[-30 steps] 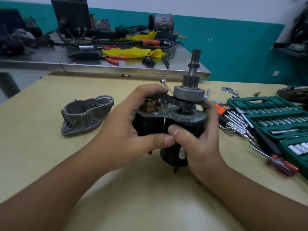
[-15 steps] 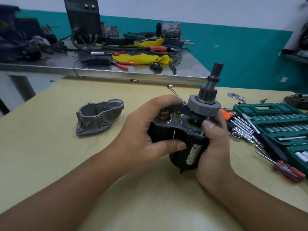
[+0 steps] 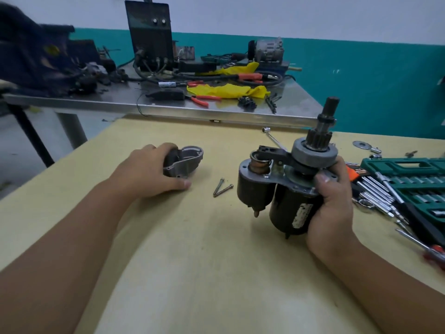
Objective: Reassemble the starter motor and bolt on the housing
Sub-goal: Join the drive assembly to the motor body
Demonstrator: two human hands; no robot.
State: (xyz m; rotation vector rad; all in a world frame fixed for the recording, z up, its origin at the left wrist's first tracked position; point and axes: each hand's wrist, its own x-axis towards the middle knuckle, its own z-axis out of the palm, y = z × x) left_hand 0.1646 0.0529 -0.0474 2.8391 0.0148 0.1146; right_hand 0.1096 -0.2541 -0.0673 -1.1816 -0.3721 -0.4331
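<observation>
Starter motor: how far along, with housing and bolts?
Done: the starter motor looks assembled, lever and pinion seated on top; the right hand grips it. In hand: the left hand grips the housing, lying on the table. Left: fitting the housing and driving the two bolts, loose on the table.

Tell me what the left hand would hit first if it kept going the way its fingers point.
The left hand already grips the grey housing, so it meets that. Past it, bare table, then probably the steel bench edge; depth unclear.
</observation>
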